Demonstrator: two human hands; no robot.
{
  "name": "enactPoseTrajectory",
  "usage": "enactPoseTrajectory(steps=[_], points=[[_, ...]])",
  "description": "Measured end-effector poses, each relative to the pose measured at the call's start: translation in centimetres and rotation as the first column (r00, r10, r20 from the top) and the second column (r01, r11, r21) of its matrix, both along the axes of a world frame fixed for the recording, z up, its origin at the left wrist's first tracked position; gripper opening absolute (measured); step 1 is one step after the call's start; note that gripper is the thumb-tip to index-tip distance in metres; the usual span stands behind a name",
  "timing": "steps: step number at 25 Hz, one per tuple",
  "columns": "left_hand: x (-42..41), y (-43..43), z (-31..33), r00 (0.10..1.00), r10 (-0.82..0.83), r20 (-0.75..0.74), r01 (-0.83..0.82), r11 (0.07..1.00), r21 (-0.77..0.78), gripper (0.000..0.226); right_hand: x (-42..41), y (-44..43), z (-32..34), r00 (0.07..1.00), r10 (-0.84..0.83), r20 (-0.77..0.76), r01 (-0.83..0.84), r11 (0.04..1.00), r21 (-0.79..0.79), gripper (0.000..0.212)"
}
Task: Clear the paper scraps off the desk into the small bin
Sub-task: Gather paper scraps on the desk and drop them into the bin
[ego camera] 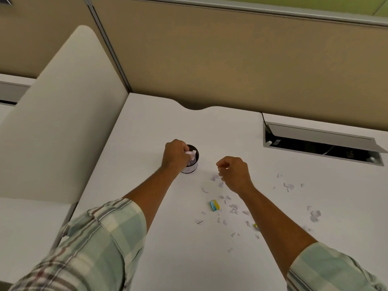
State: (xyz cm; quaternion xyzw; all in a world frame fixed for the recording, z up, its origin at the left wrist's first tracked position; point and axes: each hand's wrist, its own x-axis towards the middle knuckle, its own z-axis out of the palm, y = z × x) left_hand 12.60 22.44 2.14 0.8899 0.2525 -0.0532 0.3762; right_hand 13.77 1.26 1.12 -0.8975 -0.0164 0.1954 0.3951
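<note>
A small dark bin (pixel 193 166) stands on the white desk (pixel 168 238), with white paper showing inside it. My left hand (pixel 175 155) is over the bin's left rim, fingers closed around a crumpled wad of paper scraps (pixel 190 153). My right hand (pixel 236 172) hovers just right of the bin, fingers pinched on a few small scraps. Several white paper scraps (pixel 233 207) lie scattered on the desk under and to the right of my right forearm, with more paper scraps (pixel 315 215) farther right.
A small yellow-and-blue box (pixel 214 205) lies among the scraps. An open cable hatch (pixel 321 143) is set into the desk at the back right. A beige divider panel (pixel 58 122) rises along the left edge, and a partition wall runs behind.
</note>
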Motion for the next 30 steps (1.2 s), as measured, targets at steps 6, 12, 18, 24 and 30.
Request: enactPoseTrajectory(steps=[6, 12, 18, 24, 30], points=[[0.3, 0.0, -0.5, 0.999, 0.043, 0.0, -0.043, 0.999, 0.003, 0.022, -1.1, -4.1, -1.5, 0.995, -0.096, -0.02, 0.096, 0.995, 0.022, 0.023], [-0.4, 0.0, 0.8, 0.975, 0.196, 0.109, -0.195, 0.981, -0.018, 0.015, -2.6, -6.8, -1.5, 0.994, -0.113, -0.004, 0.113, 0.994, -0.004, 0.021], [-3.1, -2.1, 1.4, 0.944, 0.186, 0.271, -0.177, 0.983, -0.057, 0.011, -3.7, -12.1, -1.3, 0.983, -0.185, 0.007, 0.185, 0.981, -0.055, 0.019], [-8.4, -5.5, -1.5, 0.986, 0.105, 0.129, -0.105, 0.994, -0.008, 0.01, -5.7, -18.7, -2.0, 0.973, -0.232, -0.017, 0.224, 0.954, -0.197, 0.013], [-13.2, -9.0, -5.0, 0.936, 0.058, -0.348, -0.046, 0.998, 0.043, 0.054, -7.6, -19.6, -3.6, 0.981, -0.141, -0.136, 0.092, 0.945, -0.314, 0.046]])
